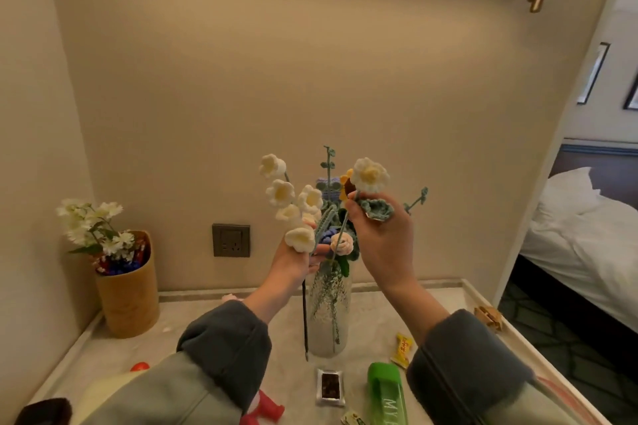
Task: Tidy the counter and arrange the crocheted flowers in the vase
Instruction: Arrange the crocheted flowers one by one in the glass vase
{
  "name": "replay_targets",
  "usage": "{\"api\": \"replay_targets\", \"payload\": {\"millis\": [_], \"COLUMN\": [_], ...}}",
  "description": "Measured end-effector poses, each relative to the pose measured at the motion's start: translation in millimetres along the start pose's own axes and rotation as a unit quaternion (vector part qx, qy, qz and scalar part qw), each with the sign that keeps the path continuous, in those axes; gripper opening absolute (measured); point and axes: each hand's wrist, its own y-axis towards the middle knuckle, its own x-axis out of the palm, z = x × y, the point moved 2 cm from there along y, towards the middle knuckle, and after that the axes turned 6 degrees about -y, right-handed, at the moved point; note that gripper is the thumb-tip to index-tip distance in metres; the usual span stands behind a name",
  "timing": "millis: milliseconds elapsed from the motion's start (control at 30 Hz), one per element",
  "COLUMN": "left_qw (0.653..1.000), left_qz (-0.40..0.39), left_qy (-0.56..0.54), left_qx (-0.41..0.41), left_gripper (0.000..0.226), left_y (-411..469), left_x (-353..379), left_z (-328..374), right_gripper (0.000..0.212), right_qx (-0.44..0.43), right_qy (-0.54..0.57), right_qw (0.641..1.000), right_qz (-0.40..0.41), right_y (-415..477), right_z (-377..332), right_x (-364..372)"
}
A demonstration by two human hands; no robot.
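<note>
Pinching light, bendy crocheted stems above the vase (328,328): bell-flower sprig (280,192) in my left hand (298,260), daisy (370,175) in my right hand (386,238), fingers (353,206) clenched mid-stem, likely the firmest hold.

The vase (328,321) stands mid-counter (459,314), the tub (128,300) far left, the bottle (386,393) before the vase

Flowers (369,174): crocheted yarn, matt; vase (328,314): clear glossy glass; counter (373,317): smooth polished stone; bottle (386,393): green translucent plastic
</note>
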Motion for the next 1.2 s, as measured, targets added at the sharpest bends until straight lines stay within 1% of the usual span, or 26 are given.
{"api": "replay_targets", "payload": {"millis": [100, 167, 233, 267, 367, 467, 567, 633, 733, 833, 900, 1000, 1133, 1200], "left_qw": [0.999, 0.996, 0.989, 0.986, 0.982, 0.979, 0.979, 0.976, 0.975, 0.973, 0.974, 0.973, 0.979, 0.981], "left_qz": [-0.034, -0.068, -0.101, -0.110, -0.106, -0.112, -0.112, -0.112, -0.113, -0.123, -0.129, -0.130, -0.117, -0.100], "left_qy": [0.004, 0.020, 0.017, 0.019, 0.044, 0.059, 0.064, 0.084, 0.082, 0.056, 0.045, 0.052, -0.012, 0.015], "left_qx": [0.010, 0.063, 0.109, 0.121, 0.148, 0.157, 0.157, 0.169, 0.175, 0.185, 0.184, 0.183, 0.168, 0.165], "left_gripper": [0.025, 0.016, 0.012, 0.014, 0.035, 0.036, 0.032, 0.031, 0.028, 0.027, 0.024, 0.026, 0.032, 0.023], "left_y": [3.7, 5.0, 4.1, 4.5, 8.4, 7.3, 5.7, 4.7, 2.2, -2.3, -4.2, -6.7, -10.0, -12.6], "left_x": [-1.8, -4.3, -5.6, -6.0, -8.4, -10.1, -13.1, -14.3, -16.2, -18.0, -19.3, -22.3, -31.2, -37.6], "left_z": [3.8, 5.7, 5.8, 5.4, 3.4, 4.0, 2.8, 2.7, 2.0, 1.1, -0.9, -3.1, -8.9, -15.3], "right_gripper": [0.012, 0.014, 0.019, 0.021, 0.026, 0.021, 0.011, 0.008, 0.009, 0.017, 0.020, 0.022, 0.025, 0.024], "right_qx": [-0.038, -0.070, -0.100, -0.111, -0.134, -0.129, -0.094, -0.032, 0.086, 0.159, 0.179, 0.176, 0.216, 0.207], "right_qy": [-0.008, -0.011, -0.032, -0.044, -0.071, -0.080, -0.123, -0.160, -0.195, -0.209, -0.213, -0.245, -0.295, -0.311], "right_qw": [0.999, 0.997, 0.994, 0.993, 0.988, 0.988, 0.988, 0.985, 0.973, 0.961, 0.957, 0.948, 0.924, 0.920], "right_qz": [0.017, 0.023, 0.026, 0.025, 0.017, 0.018, -0.021, -0.057, -0.090, -0.084, -0.083, -0.102, -0.114, -0.120], "right_y": [0.4, 2.3, 3.5, 3.5, 3.5, 4.8, 5.8, 6.1, 6.6, 3.2, 0.0, -4.3, -15.5, -21.6], "right_z": [-0.4, -1.7, -2.9, -3.4, -1.9, 1.8, 7.2, 14.8, 32.6, 46.8, 52.8, 61.3, 72.5, 76.1], "right_x": [5.4, 8.4, 10.2, 11.1, 14.4, 17.3, 23.6, 28.7, 32.7, 35.8, 40.4, 45.4, 44.9, 45.3]}}
